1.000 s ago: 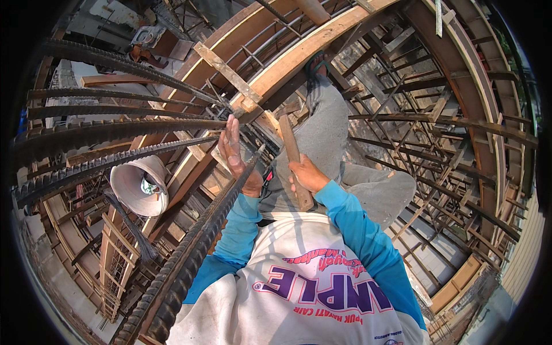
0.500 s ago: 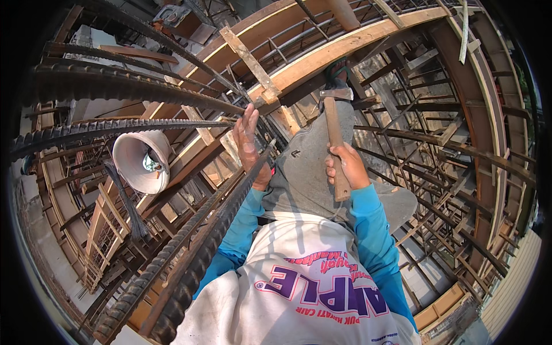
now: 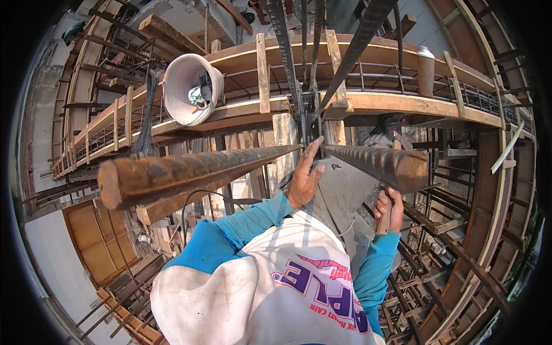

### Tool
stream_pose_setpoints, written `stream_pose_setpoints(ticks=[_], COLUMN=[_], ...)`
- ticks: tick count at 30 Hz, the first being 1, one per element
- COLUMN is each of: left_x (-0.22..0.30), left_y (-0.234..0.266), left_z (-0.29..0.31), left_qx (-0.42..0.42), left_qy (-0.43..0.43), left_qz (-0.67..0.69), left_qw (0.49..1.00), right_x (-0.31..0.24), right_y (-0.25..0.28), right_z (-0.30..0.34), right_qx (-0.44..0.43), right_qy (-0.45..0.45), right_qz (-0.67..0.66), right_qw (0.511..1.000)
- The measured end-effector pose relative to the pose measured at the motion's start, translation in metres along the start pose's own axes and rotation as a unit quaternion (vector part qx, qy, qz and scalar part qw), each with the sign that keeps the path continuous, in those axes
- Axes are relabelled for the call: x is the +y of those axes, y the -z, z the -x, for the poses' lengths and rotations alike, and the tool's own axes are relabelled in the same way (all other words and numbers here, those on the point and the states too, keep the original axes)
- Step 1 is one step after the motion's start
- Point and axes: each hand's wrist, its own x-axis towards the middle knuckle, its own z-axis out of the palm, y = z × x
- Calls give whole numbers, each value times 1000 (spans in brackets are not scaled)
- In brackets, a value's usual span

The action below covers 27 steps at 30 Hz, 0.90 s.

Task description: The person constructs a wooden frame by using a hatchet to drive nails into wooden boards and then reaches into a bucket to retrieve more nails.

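Note:
My left hand [image 3: 305, 179] is raised with its fingers stretched out. Its fingertips are beside the foot of several upright ribbed steel bars [image 3: 348, 57], and I cannot tell whether they touch. Two thick bars rise close to my view: a rusty one [image 3: 201, 171] left of that hand and a darker one [image 3: 368, 161] to its right. Below the darker bar my right hand [image 3: 391, 207] grips a hammer [image 3: 383, 225] by its wooden handle. That bar hides part of the hammer, whose head shows only partly near my foot.
A whitish bucket [image 3: 172, 95] with small items inside leans at the wooden beam formwork [image 3: 397, 103]. Thin wires [image 3: 146, 115] hang in a bundle beside it. A brownish bottle [image 3: 426, 75] stands on the formwork. Timber props and beams [image 3: 480, 230] fill the right side.
My view has turned, so the bucket and formwork appear shifted. My left hand remains by the bars' foot with fingers extended. My right hand still holds the hammer, now partly behind a bar.

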Motion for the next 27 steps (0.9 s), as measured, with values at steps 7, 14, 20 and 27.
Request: stream_pose_setpoints(ticks=[7, 14, 20, 27], left_x=[1, 3, 14, -71], left_y=[-5, -18, -23, -81], left_z=[14, 18, 7, -46], left_qx=[17, 93, -66, 38], left_qy=[23, 8, 31, 135], left_qz=[-61, -91, -57, 0], left_qw=[998, 992, 996, 990], right_x=[5, 14, 3, -9], right_y=[45, 47, 10, -19], right_z=[-2, 4, -5, -56], right_qx=[23, 59, 73, -20], right_qy=[-6, -6, 8, -102], right_qz=[-16, -21, 24, 105], right_qw=[1000, 998, 997, 989])
